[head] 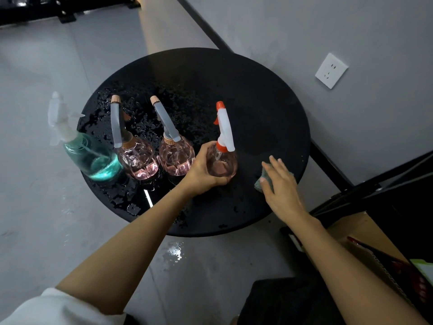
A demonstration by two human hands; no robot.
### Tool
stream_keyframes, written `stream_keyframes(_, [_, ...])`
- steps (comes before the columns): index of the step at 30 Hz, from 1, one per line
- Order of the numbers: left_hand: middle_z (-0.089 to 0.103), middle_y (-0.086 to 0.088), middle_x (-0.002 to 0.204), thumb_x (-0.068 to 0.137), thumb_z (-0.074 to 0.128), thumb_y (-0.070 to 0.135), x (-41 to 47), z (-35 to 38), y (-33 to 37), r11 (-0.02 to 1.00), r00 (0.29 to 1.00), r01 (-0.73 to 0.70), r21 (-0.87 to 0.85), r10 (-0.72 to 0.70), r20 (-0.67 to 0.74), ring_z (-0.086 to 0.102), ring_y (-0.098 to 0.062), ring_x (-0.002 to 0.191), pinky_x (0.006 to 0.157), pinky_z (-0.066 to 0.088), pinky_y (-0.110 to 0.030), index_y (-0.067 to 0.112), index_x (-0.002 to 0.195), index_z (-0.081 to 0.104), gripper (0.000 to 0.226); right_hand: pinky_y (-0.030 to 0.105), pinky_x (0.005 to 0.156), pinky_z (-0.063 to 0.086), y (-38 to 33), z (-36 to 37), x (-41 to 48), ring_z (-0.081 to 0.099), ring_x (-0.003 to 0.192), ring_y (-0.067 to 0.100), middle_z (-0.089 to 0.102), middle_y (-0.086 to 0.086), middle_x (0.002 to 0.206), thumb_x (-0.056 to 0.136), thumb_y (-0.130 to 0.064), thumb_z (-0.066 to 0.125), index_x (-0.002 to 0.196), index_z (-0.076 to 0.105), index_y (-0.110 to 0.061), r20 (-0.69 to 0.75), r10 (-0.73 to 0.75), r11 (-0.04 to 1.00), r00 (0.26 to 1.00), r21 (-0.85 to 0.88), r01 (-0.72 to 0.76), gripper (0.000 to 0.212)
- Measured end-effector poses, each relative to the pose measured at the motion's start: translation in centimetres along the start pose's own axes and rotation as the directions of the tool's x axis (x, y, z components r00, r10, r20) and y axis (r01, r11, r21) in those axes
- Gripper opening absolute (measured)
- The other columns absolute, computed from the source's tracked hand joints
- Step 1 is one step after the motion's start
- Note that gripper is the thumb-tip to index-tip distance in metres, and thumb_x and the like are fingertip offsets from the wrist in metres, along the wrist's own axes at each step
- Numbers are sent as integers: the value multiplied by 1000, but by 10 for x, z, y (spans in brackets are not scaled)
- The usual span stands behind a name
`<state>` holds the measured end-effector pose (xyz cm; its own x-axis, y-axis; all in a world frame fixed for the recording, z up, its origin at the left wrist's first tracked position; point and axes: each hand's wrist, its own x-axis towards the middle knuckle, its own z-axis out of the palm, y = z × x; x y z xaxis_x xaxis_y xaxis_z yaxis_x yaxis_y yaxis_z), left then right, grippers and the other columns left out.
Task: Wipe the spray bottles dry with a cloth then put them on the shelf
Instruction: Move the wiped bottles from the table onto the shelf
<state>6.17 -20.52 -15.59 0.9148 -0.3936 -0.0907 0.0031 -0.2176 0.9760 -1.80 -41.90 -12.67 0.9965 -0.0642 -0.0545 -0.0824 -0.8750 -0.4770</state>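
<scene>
We look down on a round, matte black worktop [234, 78] standing on a smooth pale grey floor [35, 184], close to a grey wall [328, 24] that carries a white square power socket [331, 70]. Water beads over the left and near part of the worktop, and a small wet patch [175, 252] shines on the floor below its near edge. Four spray bottles stand upright in a row. At the far left, partly over the rim, is a clear teal-tinted round plastic bottle with a frosted white trigger head [92, 158]; next to it are two faceted pink-tinted clear bottles with grey nozzles tipped in peach, one left [138, 160] and one right [177, 158], just beside each other. At the right of the row is a smooth, round pink-tinted bottle with a white and orange trigger head [222, 160]. Our left hand [201, 171] wraps this bottle's belly from the left, fingers clamped around it while it rests on the worktop. Our right hand [280, 184] lies flat, fingers spread apart and pressed on a small grey-green textured cloth [261, 180] near the worktop's right edge. A brown cardboard box [365, 233] sits on the floor at lower right, beside black metal shelf bars [375, 181].
</scene>
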Motion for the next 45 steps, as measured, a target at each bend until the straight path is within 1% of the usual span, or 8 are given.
stream_keyframes(3, [53, -3, 130, 58, 86, 17, -1, -2, 0, 1000, 1000, 8, 6, -9, 19, 54, -14, 122, 106, 45, -36, 20, 137, 32, 96, 24, 110, 23, -23, -18, -9, 33, 140, 19, 43, 5, 147, 100, -22, 43, 134, 53, -11, -162, 12, 981, 987, 195, 20, 37])
stream_keyframes(7, [53, -1, 129, 53, 90, 29, -2, 0, 4, 1000, 1000, 20, 20, -20, -12, 54, -12, 121, 106, 44, -36, 24, 135, 34, 100, 29, 99, 44, -43, -37, -34, 56, 114, 14, 62, -1, 119, 95, -26, 40, 114, 67, -11, -288, -47, 962, 957, 247, 121, 36])
stream_keyframes(13, [54, 0, 130, 51, 91, 31, -3, -2, 6, 998, 998, 57, 30, -56, -14, 54, -14, 122, 107, 44, -41, 27, 134, 36, 99, 21, 83, 49, -65, -41, -89, 60, 100, 3, 65, -11, 101, 97, -32, 35, 104, 69, -17, -268, -66, 931, 961, 329, 155, 37])
stream_keyframes(16, [54, 1, 127, 59, 91, 14, -6, 0, 7, 997, 998, 63, 51, -63, -5, 53, -15, 122, 108, 42, -41, 29, 132, 35, 93, 18, 76, 49, -70, -41, -113, 62, 94, 0, 65, -15, 95, 98, -34, 35, 99, 69, -22, -267, -20, 917, 964, 380, 125, 36])
stream_keyframes(20, [52, -3, 130, 57, 91, 16, -17, 4, 14, 997, 999, 45, 58, -46, 11, 54, -14, 121, 105, 44, -33, 28, 132, 31, 97, 24, 64, 50, -75, -42, -139, 64, 84, 3, 64, -14, 84, 95, -36, 37, 88, 68, -21, -296, 77, 870, 952, 487, 81, 36])
stream_keyframes(31, [61, -4, 121, 54, 87, 20, -63, 24, 50, 1000, 999, 3, -21, -2, 47, 62, -21, 112, 96, 52, -39, 23, 126, 45, 83, 16, 67, 50, -66, -60, -172, 65, 84, 4, 66, -16, 88, 91, -45, 35, 84, 65, -30, -350, 230, 826, 908, 564, 8, 34])
stream_keyframes(36, [63, -4, 119, 57, 84, 19, -87, 37, 93, 997, 994, -74, -29, 76, 82, 64, -16, 109, 87, 52, -24, 21, 127, 46, 80, 11, 70, 48, -64, -87, -189, 64, 86, 0, 66, -17, 89, 92, -40, 38, 86, 67, -26, -376, 244, 807, 894, 590, 28, 33])
stream_keyframes(45, [59, -2, 127, 60, 87, 26, -120, 74, 173, 972, 954, -231, 30, 221, 201, 59, -22, 118, 98, 51, -43, 23, 134, 47, 84, 8, 71, 47, -50, -154, -231, 63, 89, -4, 65, -23, 94, 93, -39, 39, 91, 68, -25, -513, 216, 844, 831, 526, 106, 32])
